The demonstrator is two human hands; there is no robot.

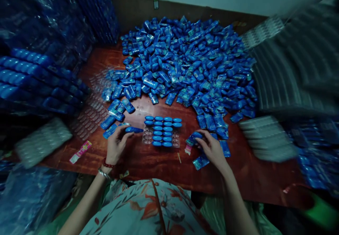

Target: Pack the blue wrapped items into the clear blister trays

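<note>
My left hand (116,144) is closed round a small blue wrapped packet (133,130), just left of a clear moulded tray (147,141). Several blue oblong pieces (162,129) fill the tray's middle columns and its two far rows; the near side cavities show bare plastic. To the right of the tray, my right hand (210,148) pinches another blue packet (194,137). A pink-and-white scrap (188,149) shows just below that packet. One more blue packet (201,162) lies on the table beneath my right hand.
A large heap of blue packets (180,58) covers the far table. Filled blue trays (23,72) are stacked at left. Clear trays (90,116) lie nearer, and pale tray stacks (270,139) stand at right. A pink strip (81,152) rests near the front edge.
</note>
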